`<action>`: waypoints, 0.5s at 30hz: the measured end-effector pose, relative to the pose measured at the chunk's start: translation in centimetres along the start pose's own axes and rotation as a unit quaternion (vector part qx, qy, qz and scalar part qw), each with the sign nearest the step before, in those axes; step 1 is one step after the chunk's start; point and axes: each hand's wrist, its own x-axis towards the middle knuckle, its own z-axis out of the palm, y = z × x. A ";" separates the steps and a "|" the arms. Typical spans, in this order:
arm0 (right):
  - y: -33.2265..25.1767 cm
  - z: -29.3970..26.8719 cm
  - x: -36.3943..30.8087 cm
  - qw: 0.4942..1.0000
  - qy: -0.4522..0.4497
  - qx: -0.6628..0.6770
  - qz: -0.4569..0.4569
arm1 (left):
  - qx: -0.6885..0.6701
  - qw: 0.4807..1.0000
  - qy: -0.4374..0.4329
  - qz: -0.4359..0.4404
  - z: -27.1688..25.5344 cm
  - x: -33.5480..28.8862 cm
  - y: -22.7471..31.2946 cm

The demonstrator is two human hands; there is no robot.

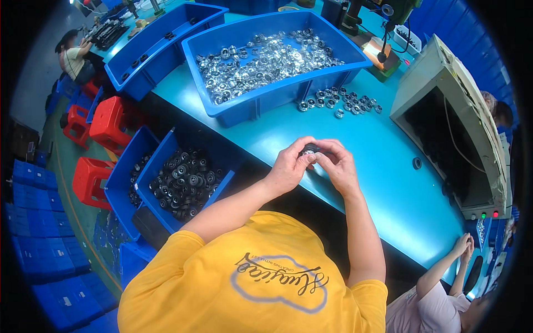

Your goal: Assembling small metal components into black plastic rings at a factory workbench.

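The small black ring part (311, 149) sits pinched between your two hands, just above the near edge of the teal tabletop (344, 144), and a bit of silver shows beside it where your fingertips meet. Your left hand (290, 167) is curled nearly shut, thumb and forefinger closed on the part from its nine o'clock side; your right hand (337, 166) closes on it from three o'clock, fingers bent over the top. Whether the silver piece is already seated in the black one I cannot tell, since your fingers cover the join.

To do this well, I'd say keep both pieces square to each other and press evenly with both thumbs, not from one side, so nothing cocks. Keep your hands low over the tabletop, so a dropped piece lands close.

At twelve o'clock from your hands lies a loose cluster of silver rings (341, 102) on the tabletop, and beyond it the big blue bin of silver parts (266, 58). At nine o'clock, below the tabletop edge, is the blue bin of black rings (186, 183). A single dark ring (417, 163) lies at three o'clock, near the beige machine housing (449, 122). Another person's hands (463, 244) rest at five o'clock.
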 end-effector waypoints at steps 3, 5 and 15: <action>0.4 -0.2 -0.1 0.999 -0.015 0.027 0.021 | 0.014 1.000 -0.009 -0.005 -0.1 -0.1 -0.1; 0.5 -0.4 -0.1 0.999 -0.025 0.035 0.021 | -0.010 1.000 -0.020 -0.019 -0.2 -0.1 -0.1; 0.7 -0.3 0.1 0.995 -0.023 0.084 0.038 | -0.011 0.995 -0.090 -0.033 -1.5 0.4 0.7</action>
